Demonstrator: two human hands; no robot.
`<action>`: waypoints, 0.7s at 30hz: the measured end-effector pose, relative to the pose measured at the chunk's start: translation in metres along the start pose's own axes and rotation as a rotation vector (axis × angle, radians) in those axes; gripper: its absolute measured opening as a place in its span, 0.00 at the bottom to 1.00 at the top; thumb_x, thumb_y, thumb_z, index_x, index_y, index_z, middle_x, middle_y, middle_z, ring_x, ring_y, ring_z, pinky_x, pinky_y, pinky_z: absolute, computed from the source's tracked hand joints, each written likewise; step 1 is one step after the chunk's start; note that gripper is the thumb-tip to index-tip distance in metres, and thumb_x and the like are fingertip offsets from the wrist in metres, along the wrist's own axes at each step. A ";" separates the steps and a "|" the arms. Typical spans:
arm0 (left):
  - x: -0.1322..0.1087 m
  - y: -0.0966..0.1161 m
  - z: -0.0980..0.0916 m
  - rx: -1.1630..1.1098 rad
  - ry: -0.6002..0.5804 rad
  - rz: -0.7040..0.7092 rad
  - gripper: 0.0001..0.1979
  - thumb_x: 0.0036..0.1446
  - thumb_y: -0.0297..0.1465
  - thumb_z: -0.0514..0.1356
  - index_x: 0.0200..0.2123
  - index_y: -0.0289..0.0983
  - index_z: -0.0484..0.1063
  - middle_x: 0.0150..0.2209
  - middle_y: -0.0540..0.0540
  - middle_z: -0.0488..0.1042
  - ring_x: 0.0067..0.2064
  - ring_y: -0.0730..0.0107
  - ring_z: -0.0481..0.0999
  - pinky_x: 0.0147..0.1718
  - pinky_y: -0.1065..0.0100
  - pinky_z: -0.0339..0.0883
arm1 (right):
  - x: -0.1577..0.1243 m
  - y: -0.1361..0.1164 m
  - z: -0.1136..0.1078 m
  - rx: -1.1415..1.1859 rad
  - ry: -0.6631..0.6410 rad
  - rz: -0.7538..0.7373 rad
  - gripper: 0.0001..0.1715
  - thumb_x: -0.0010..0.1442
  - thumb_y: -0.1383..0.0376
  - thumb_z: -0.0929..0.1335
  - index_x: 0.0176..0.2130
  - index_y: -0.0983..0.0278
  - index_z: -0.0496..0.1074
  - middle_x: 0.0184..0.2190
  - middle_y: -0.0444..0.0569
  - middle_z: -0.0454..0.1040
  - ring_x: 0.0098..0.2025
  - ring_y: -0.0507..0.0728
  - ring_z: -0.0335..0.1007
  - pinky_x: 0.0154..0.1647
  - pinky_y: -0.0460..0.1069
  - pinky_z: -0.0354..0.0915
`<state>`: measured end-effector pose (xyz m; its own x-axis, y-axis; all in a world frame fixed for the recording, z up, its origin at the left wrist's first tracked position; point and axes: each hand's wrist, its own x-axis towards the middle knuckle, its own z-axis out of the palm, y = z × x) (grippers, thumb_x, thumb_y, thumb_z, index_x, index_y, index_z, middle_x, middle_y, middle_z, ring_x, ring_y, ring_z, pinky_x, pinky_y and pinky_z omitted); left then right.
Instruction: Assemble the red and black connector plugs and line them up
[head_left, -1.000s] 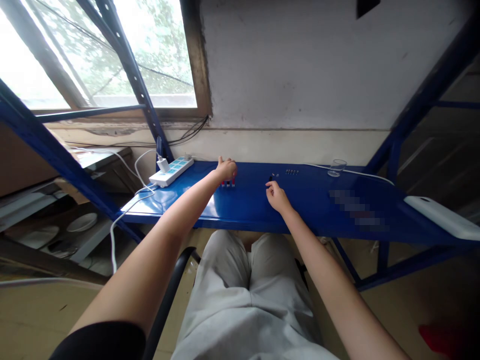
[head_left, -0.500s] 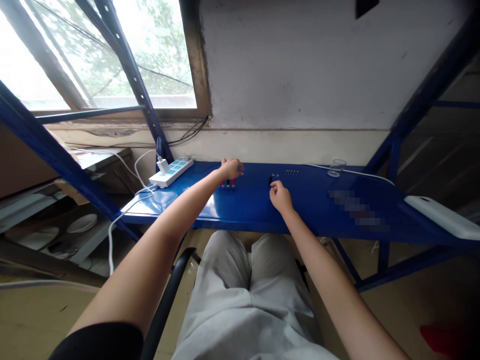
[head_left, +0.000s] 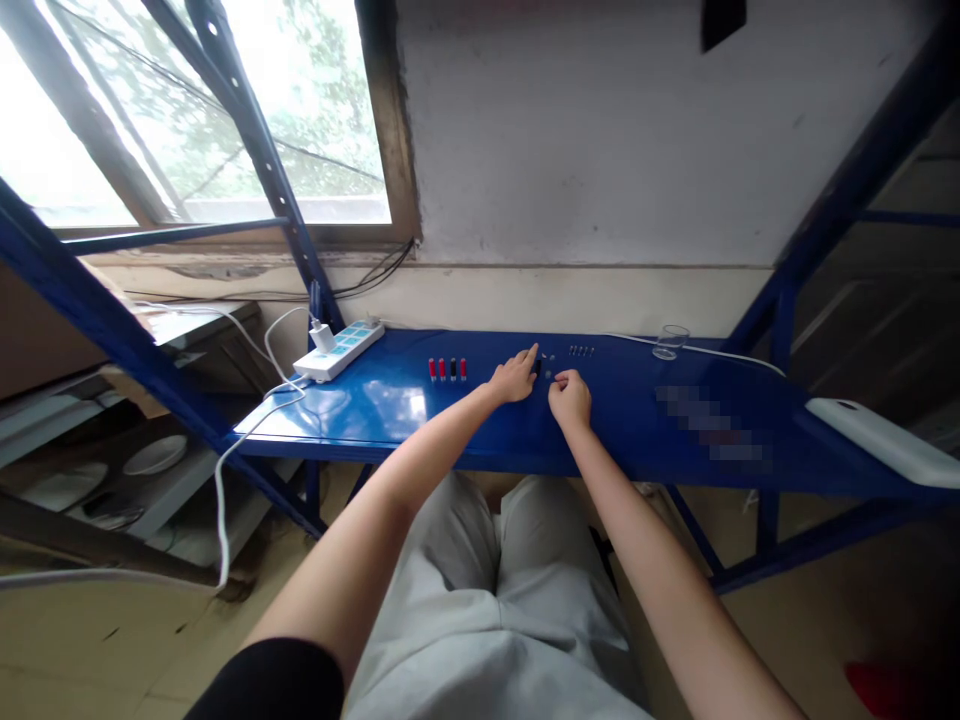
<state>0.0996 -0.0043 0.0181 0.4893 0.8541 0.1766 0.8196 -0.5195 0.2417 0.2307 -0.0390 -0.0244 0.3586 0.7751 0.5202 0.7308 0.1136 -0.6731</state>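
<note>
On the blue tabletop [head_left: 630, 420], my left hand [head_left: 515, 377] is open, its fingers stretched out. Its fingertips are right beside a small black piece [head_left: 538, 367]; whether they touch it I cannot tell. Close by on the right, my right hand [head_left: 571, 398] is closed, thumb and forefinger drawn together; anything between them is too small to make out. Tiny pale bits lie just beyond the fingertips of both hands. To the left, several small cylinders, red ones [head_left: 442, 370] and a black one [head_left: 453, 369], stand in a row.
Several tiny metallic pieces [head_left: 581, 351] form a row toward the back. A clear glass [head_left: 670, 343] stands at the back right, near a white cable. A power strip [head_left: 341, 350] lies at the left end, a white case-like object [head_left: 885, 440] at the right edge.
My left hand has moved right, from above the row of cylinders to beside the black piece. My right hand has shifted slightly right and toward me, away from that piece.
</note>
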 end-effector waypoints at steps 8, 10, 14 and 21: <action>0.002 0.009 0.024 0.080 0.071 -0.047 0.27 0.60 0.33 0.42 0.63 0.40 0.44 0.61 0.39 0.55 0.59 0.54 0.58 0.51 0.50 0.54 | -0.001 0.002 0.003 -0.028 -0.035 0.023 0.09 0.48 0.69 0.61 0.31 0.63 0.68 0.35 0.54 0.72 0.41 0.61 0.64 0.42 0.55 0.59; 0.003 0.012 0.021 0.133 0.132 -0.039 0.23 0.61 0.33 0.43 0.59 0.38 0.53 0.56 0.38 0.63 0.54 0.54 0.63 0.50 0.52 0.55 | -0.001 0.002 0.004 -0.059 -0.079 0.005 0.09 0.49 0.69 0.61 0.32 0.63 0.69 0.36 0.55 0.71 0.43 0.62 0.63 0.44 0.57 0.58; 0.006 0.015 0.013 0.206 0.199 -0.040 0.15 0.60 0.33 0.46 0.45 0.34 0.66 0.45 0.37 0.71 0.48 0.55 0.68 0.46 0.55 0.56 | -0.002 0.003 0.006 -0.124 -0.158 -0.049 0.11 0.50 0.68 0.62 0.34 0.63 0.71 0.41 0.57 0.70 0.47 0.64 0.60 0.48 0.61 0.55; -0.009 0.000 0.005 0.127 0.222 -0.080 0.11 0.59 0.30 0.48 0.40 0.35 0.68 0.41 0.39 0.72 0.46 0.58 0.69 0.43 0.60 0.59 | -0.003 0.001 0.012 -0.243 -0.323 -0.044 0.21 0.59 0.60 0.58 0.49 0.62 0.69 0.56 0.58 0.61 0.61 0.67 0.46 0.56 0.72 0.38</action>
<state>0.0968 -0.0119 0.0121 0.3556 0.8583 0.3700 0.8908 -0.4310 0.1436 0.2235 -0.0338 -0.0335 0.1510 0.9326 0.3277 0.8713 0.0311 -0.4898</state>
